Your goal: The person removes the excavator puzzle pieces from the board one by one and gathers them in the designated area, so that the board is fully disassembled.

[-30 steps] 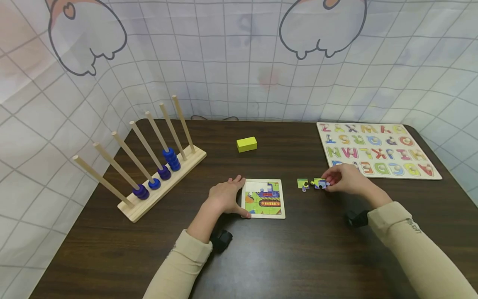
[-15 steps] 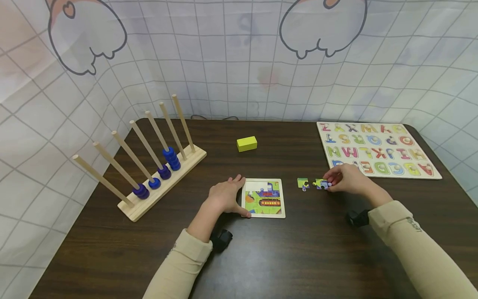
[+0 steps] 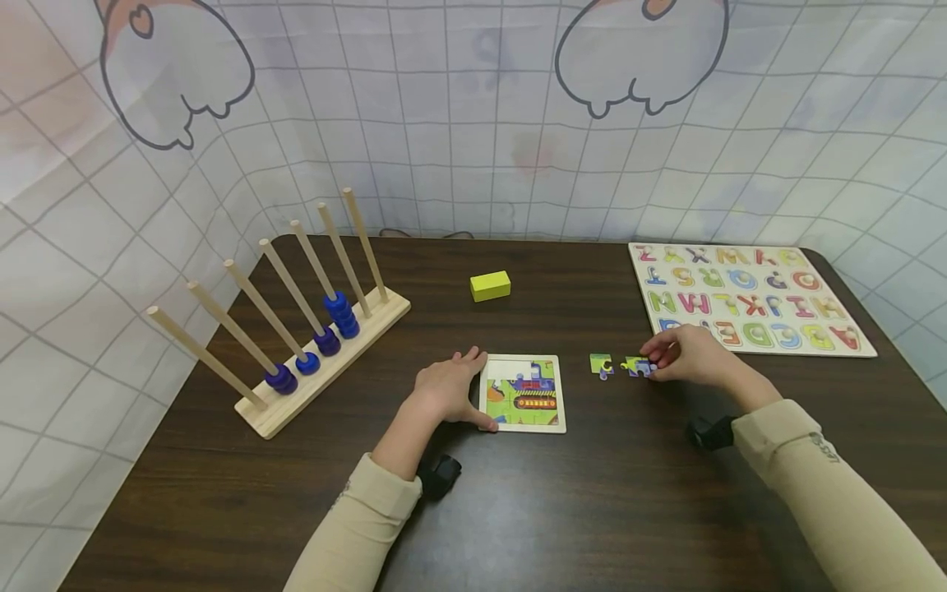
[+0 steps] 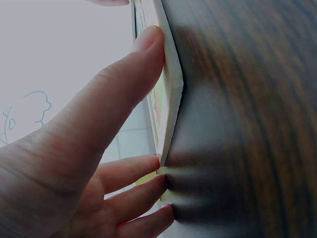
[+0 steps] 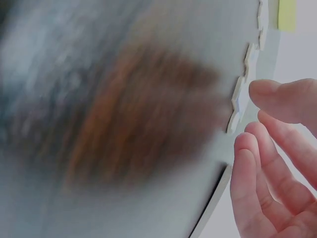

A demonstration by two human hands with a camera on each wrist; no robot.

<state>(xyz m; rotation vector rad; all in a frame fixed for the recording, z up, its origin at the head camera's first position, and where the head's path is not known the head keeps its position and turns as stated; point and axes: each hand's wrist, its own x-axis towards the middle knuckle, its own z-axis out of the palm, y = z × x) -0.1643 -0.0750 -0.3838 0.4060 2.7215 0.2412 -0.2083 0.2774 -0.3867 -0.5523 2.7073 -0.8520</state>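
In the head view my left hand (image 3: 446, 390) spans the left side of a square wooden jigsaw tray (image 3: 561, 411) with a digger picture. The thumb lies on the near left corner and the fingers reach the far left corner; the left wrist view has the thumb (image 4: 141, 59) along the frame's edge. The tray's upper left part shows bare white. My right hand (image 3: 688, 355) pinches a purple and green jigsaw piece (image 3: 637, 367) by its edges, low over the table, with part of it hidden by the fingertips. Beside it lies a green jigsaw piece (image 3: 600, 362).
A yellow block (image 3: 490, 286) sits behind the tray. At left stands a wooden peg rack (image 3: 377, 316) with blue and purple beads. A letter puzzle board (image 3: 755, 284) lies at the back right, close behind the right hand. A printed cloth (image 3: 488, 148) hangs behind the table.
My right hand has shifted slightly to the right with the purple and green piece, widening its gap from the green piece. The left hand stays on the tray.
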